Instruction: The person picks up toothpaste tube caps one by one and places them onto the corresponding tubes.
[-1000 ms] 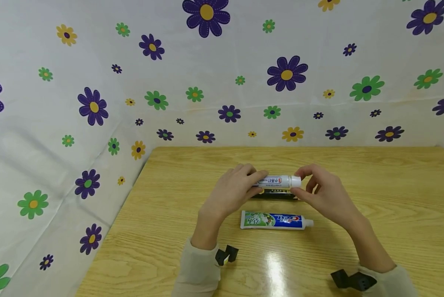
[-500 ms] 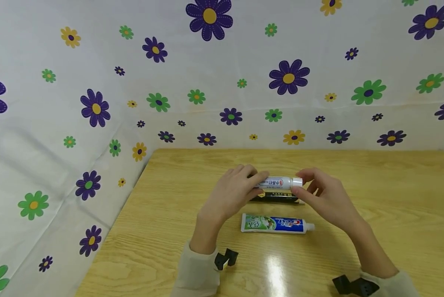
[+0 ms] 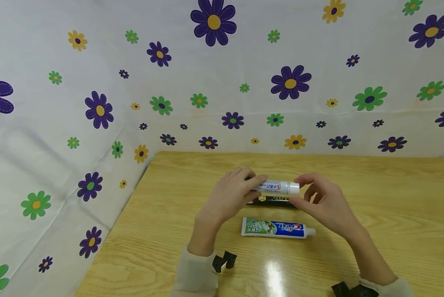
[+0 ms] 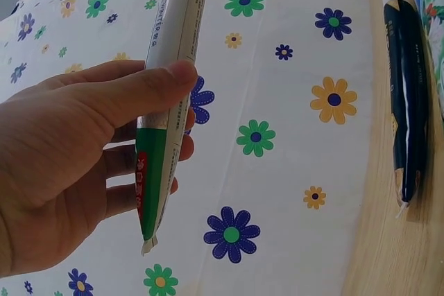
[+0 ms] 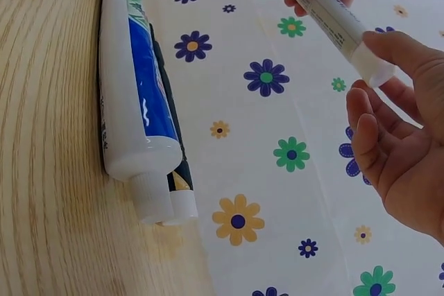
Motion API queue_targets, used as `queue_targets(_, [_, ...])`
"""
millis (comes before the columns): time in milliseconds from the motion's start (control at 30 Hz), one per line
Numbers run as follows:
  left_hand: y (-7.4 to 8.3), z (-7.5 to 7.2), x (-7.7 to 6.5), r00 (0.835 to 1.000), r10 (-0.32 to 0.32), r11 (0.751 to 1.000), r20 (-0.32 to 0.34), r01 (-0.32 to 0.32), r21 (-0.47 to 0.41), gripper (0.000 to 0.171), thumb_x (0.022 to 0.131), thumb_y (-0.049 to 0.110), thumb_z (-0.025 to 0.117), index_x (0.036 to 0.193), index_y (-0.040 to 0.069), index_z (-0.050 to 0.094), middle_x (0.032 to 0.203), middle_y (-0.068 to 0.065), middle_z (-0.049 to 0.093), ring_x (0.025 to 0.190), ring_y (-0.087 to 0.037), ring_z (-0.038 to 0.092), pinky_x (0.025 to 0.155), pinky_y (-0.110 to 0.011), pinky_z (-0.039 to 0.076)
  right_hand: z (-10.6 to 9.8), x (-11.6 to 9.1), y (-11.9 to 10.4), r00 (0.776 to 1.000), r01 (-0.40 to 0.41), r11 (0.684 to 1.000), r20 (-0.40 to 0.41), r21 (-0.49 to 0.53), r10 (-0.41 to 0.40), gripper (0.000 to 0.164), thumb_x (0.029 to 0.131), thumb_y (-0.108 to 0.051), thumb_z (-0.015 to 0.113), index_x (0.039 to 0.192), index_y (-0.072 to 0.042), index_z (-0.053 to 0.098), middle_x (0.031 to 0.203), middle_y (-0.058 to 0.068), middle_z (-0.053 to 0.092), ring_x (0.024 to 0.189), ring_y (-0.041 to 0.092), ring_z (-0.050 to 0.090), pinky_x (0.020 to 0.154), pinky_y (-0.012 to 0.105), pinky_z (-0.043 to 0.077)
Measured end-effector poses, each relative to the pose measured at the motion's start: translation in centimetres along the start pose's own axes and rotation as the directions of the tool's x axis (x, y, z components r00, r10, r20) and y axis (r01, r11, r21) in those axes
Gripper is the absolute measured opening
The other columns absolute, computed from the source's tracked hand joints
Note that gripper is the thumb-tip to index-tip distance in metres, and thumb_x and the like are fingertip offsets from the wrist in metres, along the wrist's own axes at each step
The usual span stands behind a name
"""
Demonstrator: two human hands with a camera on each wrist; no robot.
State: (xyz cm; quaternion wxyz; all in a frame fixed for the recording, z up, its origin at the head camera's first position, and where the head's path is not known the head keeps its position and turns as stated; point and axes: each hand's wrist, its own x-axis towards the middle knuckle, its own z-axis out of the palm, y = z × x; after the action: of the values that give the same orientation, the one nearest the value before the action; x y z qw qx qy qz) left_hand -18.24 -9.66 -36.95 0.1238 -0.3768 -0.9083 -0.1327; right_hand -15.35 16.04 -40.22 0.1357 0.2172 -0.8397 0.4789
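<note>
A white, silver and green toothpaste tube [image 3: 274, 187] is held up over the table, lying roughly level in the head view. My left hand [image 3: 227, 196] grips its body and green tail, thumb on one side and fingers behind, as the left wrist view shows. My right hand [image 3: 326, 202] pinches the white cap [image 5: 371, 66] between thumb and forefinger; its other fingers are loosely bent. Below the held tube lies a black toothpaste tube [image 3: 272, 201], partly hidden by the hands. Nearer me lies a blue and green toothpaste tube [image 3: 274, 228], its cap pointing right.
The wooden table [image 3: 162, 231] runs back to a white cloth [image 3: 192, 74] printed with flowers, which also hangs along the left side. Black brackets [image 3: 225, 261] sit at both sleeve cuffs.
The head view has tilted up slightly, so the table and tubes appear lower. Both hands keep their hold on the tube and its cap, with only slight shifts.
</note>
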Motion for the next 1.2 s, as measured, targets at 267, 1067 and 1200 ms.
queue_targets(267, [-0.22, -0.13, -0.15, 1.0, 0.003, 1.0, 0.001, -0.003, 0.023, 0.041, 0.095, 0.023, 0.069, 0.135, 0.022, 0.061, 0.11, -0.002, 0.062, 0.101, -0.02, 0.058, 0.084, -0.034, 0.051, -0.03, -0.19, -0.11, 0.999, -0.018, 1.0, 0.032, 0.009, 0.018, 0.036, 0.086, -0.002, 0.076, 0.119, -0.005, 0.062, 0.1, 0.005, 0.065, 0.071, 0.011, 0.056, 0.058, 0.024, 0.049])
queue_targets(1067, [0.03, -0.45, -0.16, 1.0, -0.006, 1.0, -0.004, 0.006, 0.018, 0.043, 0.094, 0.025, 0.069, 0.136, 0.021, 0.061, 0.112, -0.003, 0.062, 0.101, -0.02, 0.058, 0.085, -0.034, 0.051, -0.21, -0.12, 0.37, 0.987, -0.065, 0.998, 0.143, -0.026, 0.068, 0.011, 0.09, -0.009, 0.074, 0.098, -0.009, 0.066, 0.08, -0.002, 0.061, 0.066, 0.013, 0.054, 0.055, 0.025, 0.047])
queue_targets(1200, [0.05, -0.49, -0.19, 1.0, -0.007, 1.0, -0.002, 0.007, 0.019, 0.043, 0.095, 0.025, 0.069, 0.137, 0.02, 0.061, 0.113, -0.003, 0.062, 0.101, -0.02, 0.057, 0.086, -0.034, 0.051, -0.15, -0.22, 0.31, 0.983, -0.076, 0.997, 0.164, -0.024, 0.079, 0.006, 0.093, -0.013, 0.07, 0.096, -0.011, 0.065, 0.079, -0.002, 0.06, 0.067, 0.014, 0.052, 0.057, 0.025, 0.046])
